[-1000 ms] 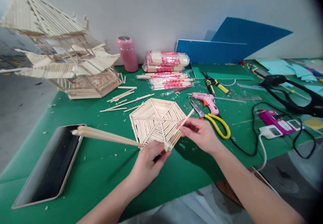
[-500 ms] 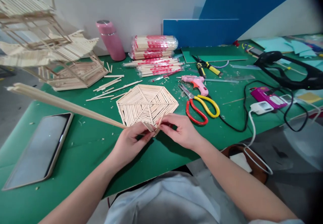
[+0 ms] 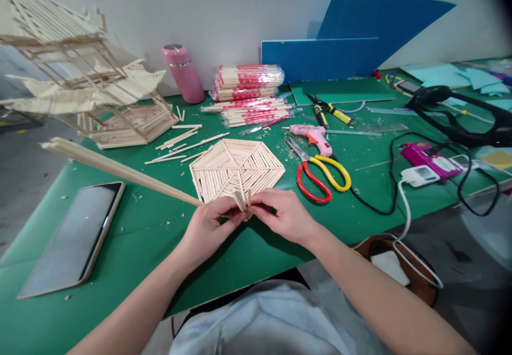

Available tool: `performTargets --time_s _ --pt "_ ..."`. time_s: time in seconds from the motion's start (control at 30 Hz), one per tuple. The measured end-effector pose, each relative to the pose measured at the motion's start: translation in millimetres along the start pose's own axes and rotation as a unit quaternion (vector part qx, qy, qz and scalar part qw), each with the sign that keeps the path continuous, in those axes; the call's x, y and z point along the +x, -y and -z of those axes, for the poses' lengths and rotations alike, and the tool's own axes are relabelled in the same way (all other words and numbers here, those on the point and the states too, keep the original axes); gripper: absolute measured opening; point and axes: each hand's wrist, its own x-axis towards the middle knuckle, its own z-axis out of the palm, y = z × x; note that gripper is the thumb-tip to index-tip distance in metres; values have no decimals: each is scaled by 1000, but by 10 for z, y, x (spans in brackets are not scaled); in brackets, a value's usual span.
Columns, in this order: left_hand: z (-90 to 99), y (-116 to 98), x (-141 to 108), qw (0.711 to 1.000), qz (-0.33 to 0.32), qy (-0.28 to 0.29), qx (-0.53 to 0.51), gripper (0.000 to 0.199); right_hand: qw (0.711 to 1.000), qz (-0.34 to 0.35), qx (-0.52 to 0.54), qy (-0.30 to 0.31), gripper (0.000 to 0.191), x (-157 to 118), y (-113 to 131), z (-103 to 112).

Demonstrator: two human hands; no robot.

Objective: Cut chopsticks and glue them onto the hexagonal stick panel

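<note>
My left hand (image 3: pixel 212 226) is closed around thin wooden sticks (image 3: pixel 120 172). Their long ends reach out to the left above the table, and shorter ends (image 3: pixel 239 199) stand up between thumb and fingers. Opposite it, my right hand (image 3: pixel 286 215) pinches a slim wooden stick (image 3: pixel 249 198) almost upright, its fingertips meeting those of the left. The lower ends of the sticks are hidden by my fingers. Just beyond both hands, a flat polygonal panel of wooden sticks (image 3: pixel 224 166) lies on the green table (image 3: pixel 160 248), its near edge partly covered.
Scissors (image 3: pixel 320 176), a pink glue gun (image 3: pixel 314 135) and pliers (image 3: pixel 330 111) lie to the right. Wrapped stick packs (image 3: pixel 250 86), a pink flask (image 3: pixel 184 75) and loose sticks (image 3: pixel 180 147) sit behind. At left are a stick-built pavilion model (image 3: pixel 120 83) and a phone (image 3: pixel 76 237).
The stick in my right hand has gone from slanted to nearly upright, and the short sticks in my left hand stand more upright too. The whole view has shifted slightly.
</note>
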Motion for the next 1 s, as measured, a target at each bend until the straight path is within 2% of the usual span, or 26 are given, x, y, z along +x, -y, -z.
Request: performTargets --time_s 0.3,0.83,0.93,1.0 --pt "24 -14 -19 1000 16 12 -24 11 1000 -9 15 23 19 30 14 -22" --pt "15 -11 -15 1000 12 0 -24 10 999 -7 43 16 18 37 14 -53" --pt "0 -7 -18 1000 10 -6 -19 10 998 -6 59 -21 16 25 33 -20" --pt "-7 -12 -22 1000 7 -6 -15 10 994 -20 68 -89 14 48 64 57"
